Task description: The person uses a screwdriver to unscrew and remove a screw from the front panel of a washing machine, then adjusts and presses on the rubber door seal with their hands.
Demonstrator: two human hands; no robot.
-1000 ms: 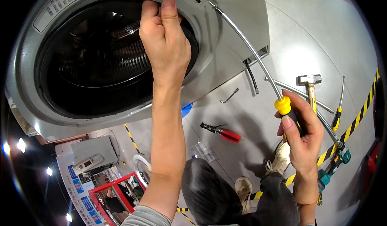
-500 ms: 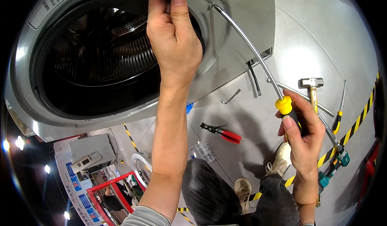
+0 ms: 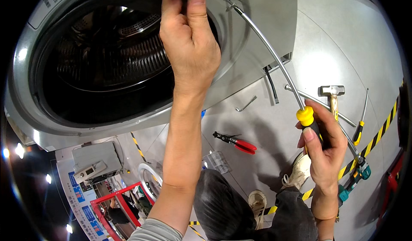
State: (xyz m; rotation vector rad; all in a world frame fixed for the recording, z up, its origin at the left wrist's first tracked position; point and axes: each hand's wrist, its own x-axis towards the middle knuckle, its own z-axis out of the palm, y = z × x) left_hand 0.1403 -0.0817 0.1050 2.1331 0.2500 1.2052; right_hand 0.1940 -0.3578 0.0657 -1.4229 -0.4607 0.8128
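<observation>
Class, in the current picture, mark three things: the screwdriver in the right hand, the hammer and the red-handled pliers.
Screwdriver [image 3: 305, 116]: head view, on its yellow collar.
Hammer [image 3: 333, 102]: head view, on the handle, just below the head.
Pliers [image 3: 243, 145]: head view, on the red grips.

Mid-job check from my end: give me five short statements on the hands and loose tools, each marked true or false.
1. The right hand holds a screwdriver with a yellow and black handle. True.
2. The left hand is on the screwdriver too. False: it is at the edge of the machine's round opening.
3. The red-handled pliers lie on the floor. True.
4. The hammer lies inside the drum. False: it is on the floor, toward the right.
5. The screwdriver's shaft reaches up to the machine's grey front. True.
</observation>
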